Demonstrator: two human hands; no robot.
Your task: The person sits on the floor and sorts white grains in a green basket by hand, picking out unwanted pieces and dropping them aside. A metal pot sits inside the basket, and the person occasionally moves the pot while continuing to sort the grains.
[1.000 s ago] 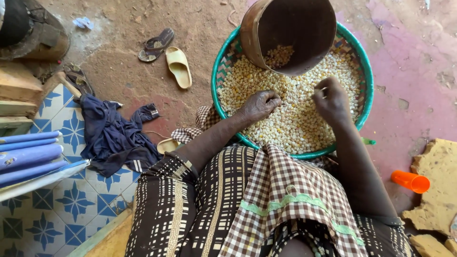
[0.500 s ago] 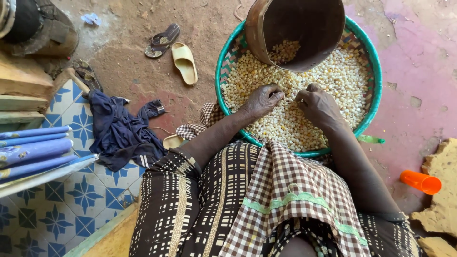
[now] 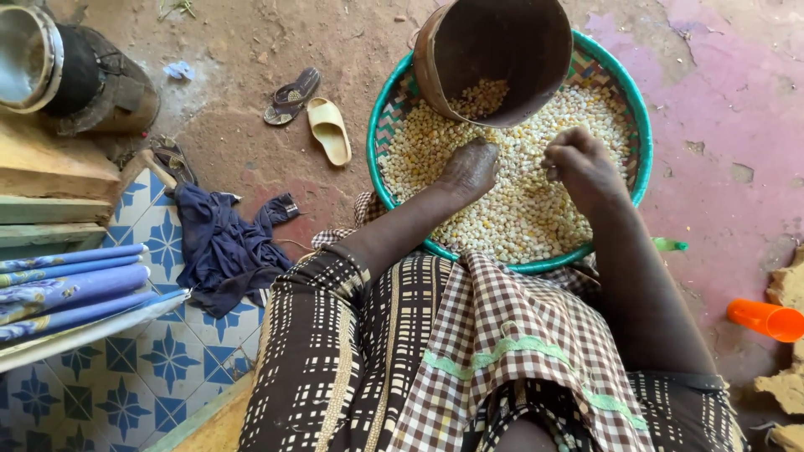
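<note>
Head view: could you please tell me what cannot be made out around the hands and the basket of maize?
- Left hand: its fingers are dug into the maize kernels, so any grip is hidden.
- Right hand: curled shut; what it encloses is hidden.
- Woven basket: near rim covered by the checked cloth.
- Brown bowl: top cut off by the frame edge.

Only one view, worn on the head, looked steeply down over the lap from close above. Faced forward and down, with both hands near frame centre: left hand [image 3: 471, 169], right hand [image 3: 581, 163]. Took in the basket [image 3: 638, 109] just beyond the hands, dirt floor [image 3: 234, 50] farther out, tiles [image 3: 126, 377] low to their left.
</note>
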